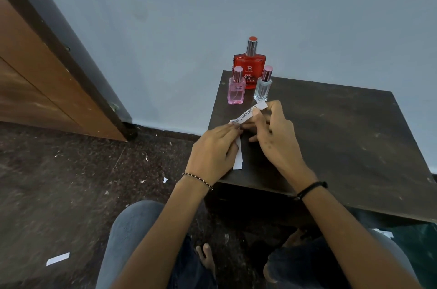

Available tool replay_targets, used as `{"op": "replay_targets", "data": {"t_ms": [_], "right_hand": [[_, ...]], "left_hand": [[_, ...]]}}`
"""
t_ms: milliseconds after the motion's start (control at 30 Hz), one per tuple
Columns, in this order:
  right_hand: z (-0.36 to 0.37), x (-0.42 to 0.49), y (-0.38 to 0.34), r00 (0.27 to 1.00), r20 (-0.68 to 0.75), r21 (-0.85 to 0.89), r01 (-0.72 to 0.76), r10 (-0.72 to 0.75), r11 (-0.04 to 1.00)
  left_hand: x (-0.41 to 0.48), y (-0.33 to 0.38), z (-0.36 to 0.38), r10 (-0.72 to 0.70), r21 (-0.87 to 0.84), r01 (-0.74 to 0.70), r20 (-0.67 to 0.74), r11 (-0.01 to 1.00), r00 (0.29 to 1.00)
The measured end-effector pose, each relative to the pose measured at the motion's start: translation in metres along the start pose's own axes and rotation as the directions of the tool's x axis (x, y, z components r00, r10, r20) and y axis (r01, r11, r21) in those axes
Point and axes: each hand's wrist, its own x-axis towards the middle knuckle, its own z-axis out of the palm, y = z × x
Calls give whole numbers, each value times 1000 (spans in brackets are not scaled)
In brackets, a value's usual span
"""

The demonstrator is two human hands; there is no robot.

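A white paper strip [248, 114] printed with "Organize" is held just above the dark wooden table [343, 137]. My right hand [276, 137] pinches its upper end, and my left hand [212, 149] pinches its lower end. Another white strip [238, 158] lies under my left hand, partly hidden. At the table's far left corner stand three perfume bottles: a large red one [249, 64], a small pink one [236, 90] and a small clear one [263, 89].
The table stands against a pale blue wall [236, 5]. A wooden door [35, 76] is at the left. The dark speckled floor [71, 182] holds paper scraps, one larger scrap [58, 258] at the lower left. My knees and a bare foot [205, 258] are below.
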Motion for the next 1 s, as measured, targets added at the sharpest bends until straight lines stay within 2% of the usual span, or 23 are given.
{"op": "replay_targets", "data": {"t_ms": [233, 433, 533, 600, 700, 833, 900, 933, 1000], "right_hand": [[-6, 19, -9, 997, -7, -45, 70, -71, 996], [1, 14, -7, 995, -85, 70, -53, 59, 996], [-2, 11, -8, 978, -165, 269, -83, 131, 960], [-15, 15, -13, 960, -238, 299, -69, 145, 952], [-36, 15, -16, 974, -223, 171, -11, 49, 985], [-37, 0, 0, 980, -162, -72, 103, -113, 992], [-31, -10, 7, 961, -145, -149, 215, -236, 965], [-27, -15, 10, 946, -133, -167, 272, -295, 948], [-20, -22, 15, 909, -90, -228, 379, -407, 897]], "left_hand": [[3, 11, 1, -112, -12, 112, -1, 994, 994], [6, 18, 4, -156, 29, 157, -20, 987, 987], [6, 22, 4, -166, 39, 166, -26, 985, 986], [8, 25, 3, -194, 14, 194, -14, 981, 981], [12, 27, 5, -230, -18, 230, -15, 973, 973], [18, 30, 9, -160, -44, 155, -166, 987, 973], [21, 37, 5, -213, -162, 179, -224, 970, 951], [23, 41, 2, -305, -286, 241, -204, 927, 930], [28, 46, -4, -520, -549, 417, -38, 725, 853]]}}
